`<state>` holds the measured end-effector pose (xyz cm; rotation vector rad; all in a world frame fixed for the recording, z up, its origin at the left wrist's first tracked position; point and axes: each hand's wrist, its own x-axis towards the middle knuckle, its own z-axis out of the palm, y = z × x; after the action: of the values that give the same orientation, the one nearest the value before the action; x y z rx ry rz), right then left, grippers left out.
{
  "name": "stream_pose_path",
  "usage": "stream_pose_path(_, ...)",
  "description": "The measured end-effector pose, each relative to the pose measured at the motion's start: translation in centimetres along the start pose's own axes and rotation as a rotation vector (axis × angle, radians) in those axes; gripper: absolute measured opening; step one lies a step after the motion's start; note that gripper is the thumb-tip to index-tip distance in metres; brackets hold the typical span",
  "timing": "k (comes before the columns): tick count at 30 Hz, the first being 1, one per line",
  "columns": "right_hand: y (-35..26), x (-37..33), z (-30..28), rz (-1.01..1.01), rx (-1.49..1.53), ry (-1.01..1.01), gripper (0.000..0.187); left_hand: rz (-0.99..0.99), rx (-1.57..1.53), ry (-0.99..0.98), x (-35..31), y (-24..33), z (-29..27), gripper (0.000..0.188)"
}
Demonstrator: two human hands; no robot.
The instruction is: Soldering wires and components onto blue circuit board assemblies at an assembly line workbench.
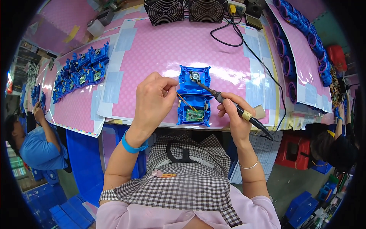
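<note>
My right hand [237, 116] is closed around the dark handle of a soldering iron [219, 96], whose tip reaches a small round speaker [195, 76]. The speaker sits in the upper half of a blue plastic housing [183, 87]. Between thumb and forefinger, my left hand [154, 100] pinches a thin strand of solder wire [186, 82] that runs toward the iron's tip. In the lower housing half [206, 104] lies a green circuit board [193, 115]. Coloured wires [184, 100] rise from it toward my left fingertips; their upper ends are partly hidden.
Two black fans [164, 11] stand at the far edge. A black cable [263, 63] runs down the right side. More blue housings with boards [82, 72] lie at the left, and blue ring-shaped parts [282, 47] at the right. Co-workers [42, 147] sit at both sides.
</note>
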<state>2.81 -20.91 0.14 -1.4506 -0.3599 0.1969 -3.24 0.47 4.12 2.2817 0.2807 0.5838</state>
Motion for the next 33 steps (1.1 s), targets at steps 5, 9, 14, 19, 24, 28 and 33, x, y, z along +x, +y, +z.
stream_pose_path(5,0.0,0.1,0.0,0.015,0.014,-0.005,0.021,0.018,0.011,-0.006,0.1,-0.6,0.5,0.010)
stream_pose_path(9,-0.4,-0.1,0.3,0.004,0.000,0.005,0.021,0.043,0.028,-0.016,0.1,-0.6,0.7,0.010)
stream_pose_path(14,-1.3,-0.2,0.2,-0.001,-0.023,0.047,0.021,0.026,-0.001,-0.015,-0.1,0.2,0.7,0.013)
stream_pose_path(19,-2.0,0.5,-1.1,-0.034,-0.107,0.092,0.020,0.073,-0.016,-0.057,-0.1,0.6,1.4,0.014)
stream_pose_path(24,-2.0,0.6,-1.1,-0.010,-0.160,0.058,0.018,0.119,0.013,-0.070,0.4,0.9,2.5,0.018)
stream_pose_path(28,-1.8,0.7,-1.1,0.012,-0.175,0.050,0.018,0.134,-0.004,-0.075,0.6,0.9,3.1,0.019)
stream_pose_path(33,-1.6,0.7,-1.2,0.000,-0.168,0.043,0.017,0.134,0.011,-0.080,0.8,0.8,3.4,0.019)
